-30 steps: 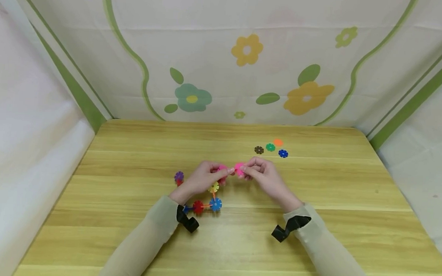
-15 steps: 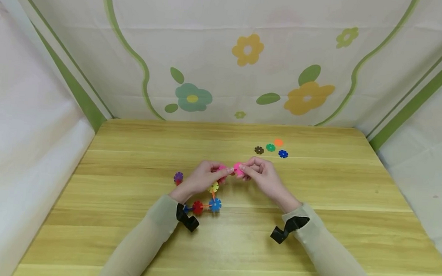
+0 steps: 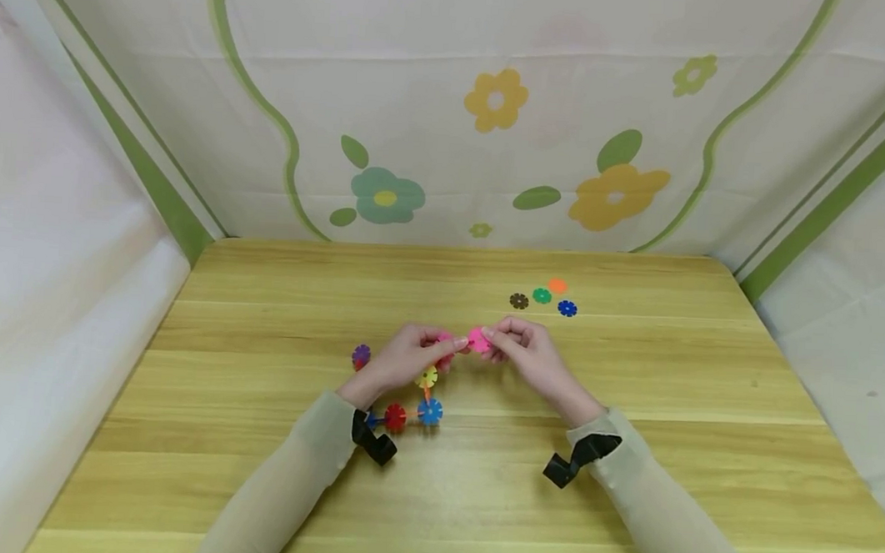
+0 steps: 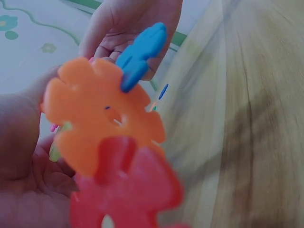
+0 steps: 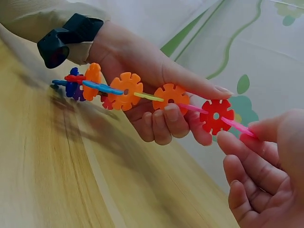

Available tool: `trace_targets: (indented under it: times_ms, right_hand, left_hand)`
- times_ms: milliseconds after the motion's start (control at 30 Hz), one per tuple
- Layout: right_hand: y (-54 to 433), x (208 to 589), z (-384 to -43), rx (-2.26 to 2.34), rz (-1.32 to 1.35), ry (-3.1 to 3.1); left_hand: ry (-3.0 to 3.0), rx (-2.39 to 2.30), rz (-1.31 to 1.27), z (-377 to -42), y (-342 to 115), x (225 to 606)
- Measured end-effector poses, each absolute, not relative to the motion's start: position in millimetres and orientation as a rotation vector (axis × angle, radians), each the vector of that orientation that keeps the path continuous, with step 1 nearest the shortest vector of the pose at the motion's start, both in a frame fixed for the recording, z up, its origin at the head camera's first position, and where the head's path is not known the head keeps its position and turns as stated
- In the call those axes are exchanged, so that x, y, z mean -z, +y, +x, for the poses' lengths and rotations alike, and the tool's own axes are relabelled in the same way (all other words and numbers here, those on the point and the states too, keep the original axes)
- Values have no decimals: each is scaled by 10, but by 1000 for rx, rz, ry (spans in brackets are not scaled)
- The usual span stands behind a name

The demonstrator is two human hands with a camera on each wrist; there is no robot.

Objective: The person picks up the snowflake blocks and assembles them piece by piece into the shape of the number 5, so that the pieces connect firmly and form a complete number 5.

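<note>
A chain of slotted plastic snowflake discs in many colours runs under my left hand point(image 3: 408, 354), its loose end curving back toward the left wrist. My left hand grips the chain near its far end, thumb and forefinger on a red disc point(image 5: 216, 116). A pink disc point(image 3: 478, 340) sits edgewise in that red disc, and my right hand point(image 3: 534, 358) pinches its outer side between thumb and fingers. Behind the red disc, the right wrist view shows an orange disc point(image 5: 127, 90) and further linked discs. Large in the left wrist view are another orange disc point(image 4: 90, 104) and a blue disc point(image 4: 142, 54).
Beyond the right hand, loose discs lie on the wooden table point(image 3: 627, 487): brown point(image 3: 519, 301), green point(image 3: 542, 296), orange point(image 3: 557, 286) and dark blue point(image 3: 567, 308). A white curtain with printed flowers point(image 3: 495, 100) stands behind the table's back edge.
The right hand's hold on the pink disc has shifted slightly, and more of the disc shows. The hanging part of the chain has swayed a little; the left hand stays nearly still.
</note>
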State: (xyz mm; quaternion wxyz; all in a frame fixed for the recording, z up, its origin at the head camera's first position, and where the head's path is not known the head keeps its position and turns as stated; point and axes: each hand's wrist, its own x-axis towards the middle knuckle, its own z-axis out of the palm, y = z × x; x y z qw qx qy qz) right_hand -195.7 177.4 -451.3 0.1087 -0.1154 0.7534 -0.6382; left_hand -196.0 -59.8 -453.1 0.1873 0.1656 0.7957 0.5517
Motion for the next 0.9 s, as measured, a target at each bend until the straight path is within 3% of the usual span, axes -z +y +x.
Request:
trace_targets:
  times_ms: [467, 900]
  right_hand:
    - [1810, 4475, -1963, 1981, -188, 2168]
    - [1770, 4485, -1939, 1936, -313, 2119]
  left_hand:
    - [2204, -1557, 459, -1939, -609, 4528]
    - [2216, -1569, 400, -1937, -608, 4507]
